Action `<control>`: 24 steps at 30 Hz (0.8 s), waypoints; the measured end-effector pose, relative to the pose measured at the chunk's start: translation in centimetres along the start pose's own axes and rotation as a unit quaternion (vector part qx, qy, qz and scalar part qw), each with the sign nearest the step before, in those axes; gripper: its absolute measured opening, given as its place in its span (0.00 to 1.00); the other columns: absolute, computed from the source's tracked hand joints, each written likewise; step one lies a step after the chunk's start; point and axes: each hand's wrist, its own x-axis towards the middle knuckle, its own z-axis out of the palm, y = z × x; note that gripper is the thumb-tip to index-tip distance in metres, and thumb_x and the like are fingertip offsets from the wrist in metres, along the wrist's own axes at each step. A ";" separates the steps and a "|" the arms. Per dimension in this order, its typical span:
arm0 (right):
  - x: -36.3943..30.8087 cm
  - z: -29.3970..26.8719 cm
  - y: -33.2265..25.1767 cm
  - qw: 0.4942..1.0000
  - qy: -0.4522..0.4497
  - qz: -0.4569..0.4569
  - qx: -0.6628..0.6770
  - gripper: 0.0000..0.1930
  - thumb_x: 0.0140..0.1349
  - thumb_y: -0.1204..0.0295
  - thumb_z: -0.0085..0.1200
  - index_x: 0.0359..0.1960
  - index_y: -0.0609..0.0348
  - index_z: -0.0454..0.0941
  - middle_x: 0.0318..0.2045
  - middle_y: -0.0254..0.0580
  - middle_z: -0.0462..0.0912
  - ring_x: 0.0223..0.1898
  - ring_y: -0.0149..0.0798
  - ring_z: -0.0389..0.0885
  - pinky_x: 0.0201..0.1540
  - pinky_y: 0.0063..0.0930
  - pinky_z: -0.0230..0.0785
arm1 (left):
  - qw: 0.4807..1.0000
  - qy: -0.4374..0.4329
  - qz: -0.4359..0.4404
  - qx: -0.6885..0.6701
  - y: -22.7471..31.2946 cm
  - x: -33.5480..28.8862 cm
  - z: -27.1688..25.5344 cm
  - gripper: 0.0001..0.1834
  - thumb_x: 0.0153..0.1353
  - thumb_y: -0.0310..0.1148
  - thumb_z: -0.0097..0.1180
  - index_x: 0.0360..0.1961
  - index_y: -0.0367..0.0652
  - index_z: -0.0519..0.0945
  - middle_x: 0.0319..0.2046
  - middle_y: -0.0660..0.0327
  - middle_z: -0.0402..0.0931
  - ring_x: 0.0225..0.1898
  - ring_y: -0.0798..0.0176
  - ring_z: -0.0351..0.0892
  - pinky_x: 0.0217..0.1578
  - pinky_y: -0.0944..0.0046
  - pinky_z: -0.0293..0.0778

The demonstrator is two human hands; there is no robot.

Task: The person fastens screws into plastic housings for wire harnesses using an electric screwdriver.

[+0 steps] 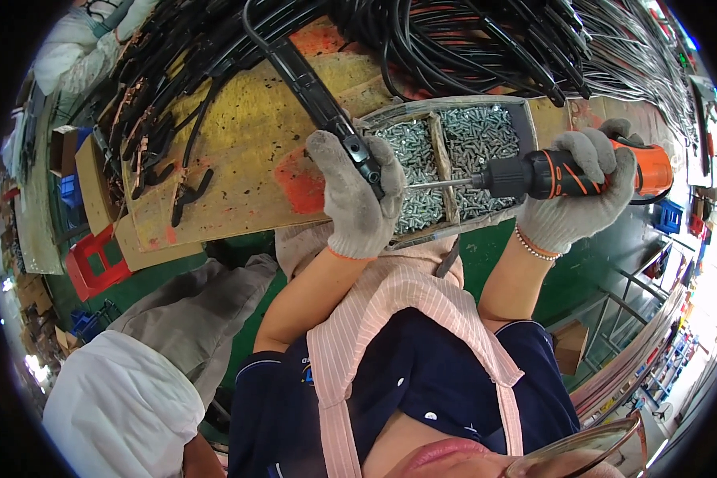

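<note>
My gloved left hand (356,187) grips the lower end of a long black plastic part (315,92) with a cable running from its top. In my gloved right hand (585,187) is an orange and black power screwdriver (550,171), held level. Its thin metal bit (442,184) points left and reaches toward the part's end at my left hand; whether the tip touches it I cannot tell. Below the bit lies a shallow tray (527,127), split by a divider, full of small silver screws (478,131).
Black cables (446,48) and similar black parts are heaped along the far side of the worn yellow table (239,159). More parts with copper-coloured ends (139,131) lie at the left. Beside me on the left is another person in a white sleeve (123,406). A red crate (95,263) stands below the table.
</note>
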 end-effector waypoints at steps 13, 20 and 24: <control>-0.6 -0.6 4.0 0.987 0.013 -0.057 -0.152 0.12 0.63 0.77 0.46 0.48 0.59 0.66 0.20 0.27 0.56 0.19 0.22 0.52 0.20 0.15 0.51 | 0.997 0.038 -0.033 -0.054 0.1 0.3 -0.1 0.29 0.63 0.65 0.41 0.56 0.58 0.68 0.17 0.62 0.69 0.06 0.69 0.58 0.07 0.71 0.56; -1.7 -0.4 3.7 0.902 -0.127 -0.196 -0.363 0.02 0.62 0.81 0.38 0.32 0.67 0.63 0.20 0.35 0.56 0.19 0.25 0.52 0.16 0.15 0.48 | 0.999 -0.026 -0.030 -0.013 -0.2 0.4 -0.8 0.30 0.61 0.67 0.42 0.51 0.57 0.69 0.19 0.62 0.72 0.06 0.69 0.59 0.07 0.71 0.56; -1.6 -0.1 3.8 0.912 -0.162 -0.126 -0.356 0.05 0.61 0.81 0.37 0.38 0.65 0.62 0.19 0.36 0.58 0.17 0.27 0.53 0.14 0.15 0.50 | 0.997 0.059 -0.051 0.025 -0.6 0.4 -0.8 0.32 0.59 0.69 0.43 0.42 0.51 0.71 0.20 0.65 0.73 0.08 0.71 0.61 0.09 0.72 0.57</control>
